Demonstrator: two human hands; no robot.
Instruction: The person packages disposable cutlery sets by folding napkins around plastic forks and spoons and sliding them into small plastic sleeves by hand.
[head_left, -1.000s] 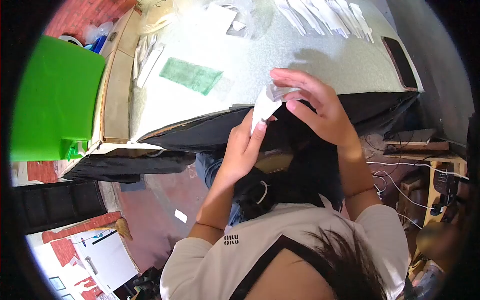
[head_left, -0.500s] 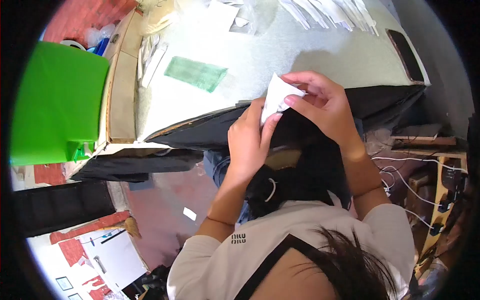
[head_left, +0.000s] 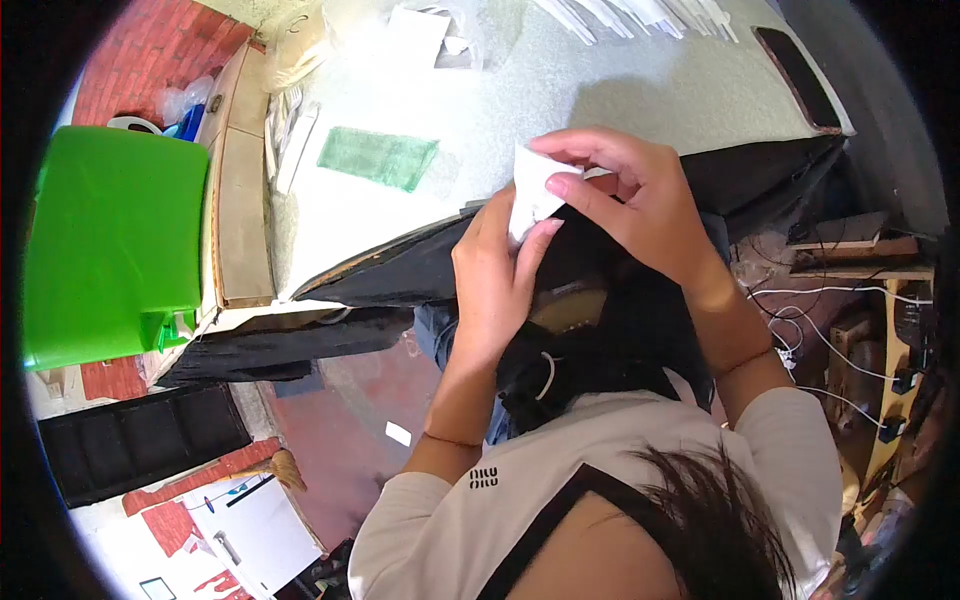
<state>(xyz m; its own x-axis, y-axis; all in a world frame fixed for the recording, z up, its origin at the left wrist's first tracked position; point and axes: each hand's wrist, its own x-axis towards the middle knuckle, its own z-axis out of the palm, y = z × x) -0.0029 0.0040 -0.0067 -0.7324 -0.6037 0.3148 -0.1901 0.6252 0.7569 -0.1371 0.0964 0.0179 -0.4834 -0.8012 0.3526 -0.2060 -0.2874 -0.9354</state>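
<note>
Wht paper (head_left: 536, 190) btwn L grip (head_left: 490, 258) & R grip (head_left: 645, 195), nr tbl (head_left: 500, 105)

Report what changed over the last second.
The bare right hand has closed in leftward on the folded white paper: its thumb, clear of it at first, now rests on it, and the paper shows a broader face. Unchanged: the bare left hand grips the paper's lower end; the green rectangular sheet and black rectangular phone lie in place.

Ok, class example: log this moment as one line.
left hand: gripping white paper low | right hand: thumb on paper's upper part | table: green sheet, phone
</note>
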